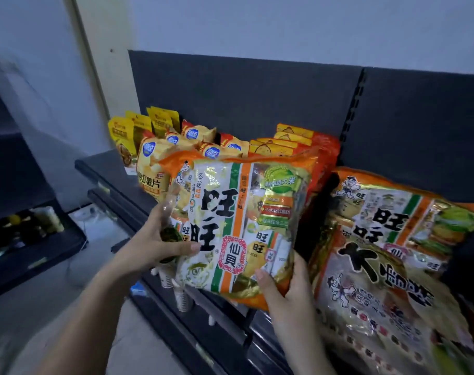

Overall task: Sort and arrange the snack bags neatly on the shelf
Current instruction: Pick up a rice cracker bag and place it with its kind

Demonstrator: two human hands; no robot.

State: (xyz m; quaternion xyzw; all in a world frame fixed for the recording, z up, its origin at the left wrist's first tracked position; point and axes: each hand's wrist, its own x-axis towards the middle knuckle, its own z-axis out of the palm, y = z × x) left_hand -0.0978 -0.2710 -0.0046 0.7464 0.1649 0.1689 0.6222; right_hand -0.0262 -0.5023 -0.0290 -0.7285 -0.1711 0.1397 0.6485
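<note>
Left hand (160,239) and right hand (282,282) grip the rice-cracker bag (238,223); its lower edge seems hidden behind fingers.

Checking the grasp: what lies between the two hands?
Head view: the large orange rice-cracker bag, gripped at its left edge by the left hand and bottom right by the right hand.

Dark shelf (106,169), stocked with snack bags.
Yellow pouches (125,136) at far left; chip bags (152,169) beside them; orange packs (292,142) behind; large rice-cracker bags (387,239) at right.
</note>
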